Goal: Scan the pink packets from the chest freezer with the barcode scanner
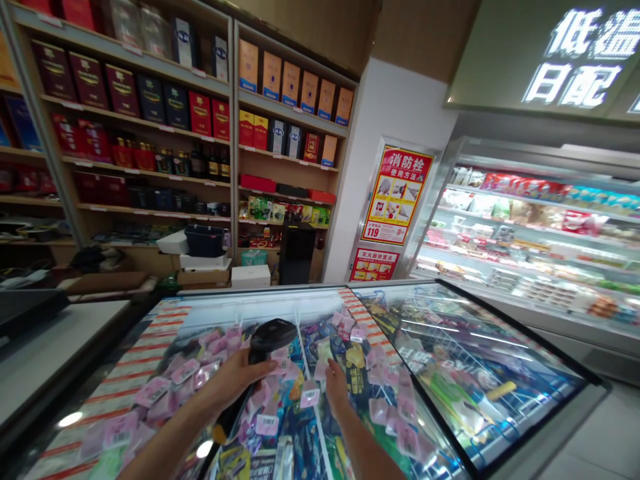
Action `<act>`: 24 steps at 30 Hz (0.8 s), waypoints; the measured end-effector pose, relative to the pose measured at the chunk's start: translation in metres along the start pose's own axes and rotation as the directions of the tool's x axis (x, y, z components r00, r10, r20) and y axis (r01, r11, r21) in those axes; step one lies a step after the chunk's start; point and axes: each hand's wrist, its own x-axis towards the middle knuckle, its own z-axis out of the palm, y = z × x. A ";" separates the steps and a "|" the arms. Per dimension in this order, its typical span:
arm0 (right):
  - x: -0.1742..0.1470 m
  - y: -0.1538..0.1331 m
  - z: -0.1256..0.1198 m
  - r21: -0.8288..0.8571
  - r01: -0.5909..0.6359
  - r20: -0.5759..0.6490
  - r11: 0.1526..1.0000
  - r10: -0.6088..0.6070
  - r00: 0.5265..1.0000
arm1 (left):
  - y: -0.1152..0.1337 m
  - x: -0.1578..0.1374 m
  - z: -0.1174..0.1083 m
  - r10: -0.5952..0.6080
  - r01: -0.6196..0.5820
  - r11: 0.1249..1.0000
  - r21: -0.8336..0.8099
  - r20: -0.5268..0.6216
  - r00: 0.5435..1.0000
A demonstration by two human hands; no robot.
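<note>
My left hand (245,370) is wrapped round the handle of a black barcode scanner (273,333), its head tilted to the right. A cable trails from the handle toward the lower edge. To the right, my right hand (337,383) has its fingers drawn together at a small pale packet (325,352). Around both hands lie many small pink packets with white barcode labels (310,395), in loose heaps over the glass top of a chest freezer (200,303). Colourful wrapped goods show beneath the glass.
A second freezer section (475,373) with wire baskets adjoins on the right. At the left is a white counter (60,353) with a dark device. Behind stand shelves of boxed bottles (200,113), a fire-hydrant poster (395,193) and a lit refrigerated display (530,233).
</note>
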 end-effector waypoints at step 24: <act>0.105 -0.045 -0.024 -0.614 0.156 -0.131 0.774 -0.294 0.947 | -0.003 0.023 0.009 -0.127 0.128 0.991 0.037 -0.032 0.991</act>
